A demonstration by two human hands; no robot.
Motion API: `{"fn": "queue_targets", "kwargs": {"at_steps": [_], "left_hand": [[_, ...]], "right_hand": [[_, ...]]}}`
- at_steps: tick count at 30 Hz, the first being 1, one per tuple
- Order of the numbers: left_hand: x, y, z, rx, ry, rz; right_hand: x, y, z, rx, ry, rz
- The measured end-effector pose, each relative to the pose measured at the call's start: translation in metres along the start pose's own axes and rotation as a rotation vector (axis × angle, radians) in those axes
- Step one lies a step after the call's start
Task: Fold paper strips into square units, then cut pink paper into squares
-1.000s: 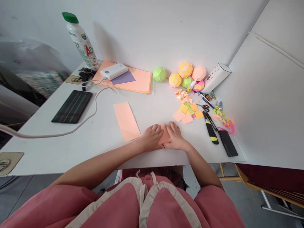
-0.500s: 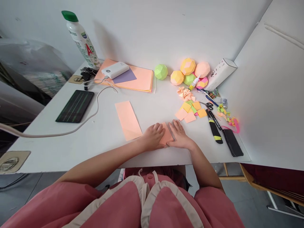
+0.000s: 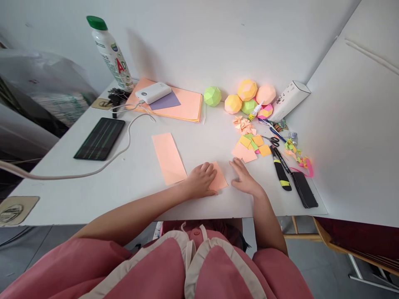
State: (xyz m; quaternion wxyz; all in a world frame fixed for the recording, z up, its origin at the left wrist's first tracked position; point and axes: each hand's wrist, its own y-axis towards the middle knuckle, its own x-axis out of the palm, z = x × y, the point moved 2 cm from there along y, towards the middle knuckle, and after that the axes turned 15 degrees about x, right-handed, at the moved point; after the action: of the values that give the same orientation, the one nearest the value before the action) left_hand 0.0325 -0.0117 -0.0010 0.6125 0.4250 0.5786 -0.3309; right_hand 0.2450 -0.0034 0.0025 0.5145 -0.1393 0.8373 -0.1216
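My left hand point(image 3: 201, 180) lies on a small piece of peach paper point(image 3: 220, 176), its curled fingers holding the sheet against the white table. The right part of that paper shows beyond the fingers. Just to the right, my right hand point(image 3: 245, 178) rests with fingers stretched out and the thumb apart. Its fingertips reach the lower left edge of a pile of small paper squares point(image 3: 264, 150) in peach, orange, yellow and green. A longer peach paper strip point(image 3: 168, 158) lies flat to the left of my left hand.
Behind the squares sit folded peach scraps point(image 3: 245, 124), paper balls point(image 3: 247, 90) and scissors point(image 3: 273, 141). A utility knife point(image 3: 281, 172) and a black case point(image 3: 304, 190) lie at right. Further left are a phone point(image 3: 99, 139), a cable point(image 3: 129, 137), a power bank point(image 3: 153, 92) and a bottle point(image 3: 114, 58).
My right hand has slid right, away from the small peach paper, to the edge of the squares. The peach squares there look shifted. My left hand stays on its paper.
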Motion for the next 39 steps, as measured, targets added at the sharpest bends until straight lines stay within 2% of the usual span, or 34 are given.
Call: {"fn": "queue_targets", "kwargs": {"at_steps": [2,4,6,8,10,11,22,30,35,39], "left_hand": [[0.000,-0.001,0.000,0.006,-0.010,0.023],[0.001,-0.002,-0.001,0.008,-0.020,0.034],[0.001,-0.003,-0.001,0.011,-0.030,0.036],[0.000,-0.003,0.000,0.014,-0.043,0.043],[-0.001,-0.004,0.000,0.014,-0.057,0.051],[-0.002,-0.005,0.000,0.014,-0.062,0.050],[-0.009,-0.007,-0.001,0.037,-0.062,-0.011],[-0.010,-0.013,-0.004,0.056,-0.108,0.027],[-0.009,-0.018,-0.010,0.060,-0.129,0.093],[-0.010,-0.019,-0.013,0.095,-0.169,0.095]], "right_hand": [[0.000,-0.001,0.001,0.013,0.072,0.169],[0.001,-0.004,-0.004,-0.058,0.107,0.263],[0.004,-0.007,-0.013,-0.219,0.095,0.195],[0.008,-0.011,-0.021,-0.374,0.047,0.037],[0.011,-0.013,-0.025,-0.446,0.012,-0.062],[0.011,-0.013,-0.026,-0.459,0.010,-0.070],[0.010,-0.015,-0.036,-0.582,0.008,0.200],[0.019,-0.008,-0.038,-0.534,0.038,0.343],[0.019,-0.007,-0.038,-0.458,0.088,0.342],[0.020,-0.005,-0.036,-0.427,0.123,0.342]]}}
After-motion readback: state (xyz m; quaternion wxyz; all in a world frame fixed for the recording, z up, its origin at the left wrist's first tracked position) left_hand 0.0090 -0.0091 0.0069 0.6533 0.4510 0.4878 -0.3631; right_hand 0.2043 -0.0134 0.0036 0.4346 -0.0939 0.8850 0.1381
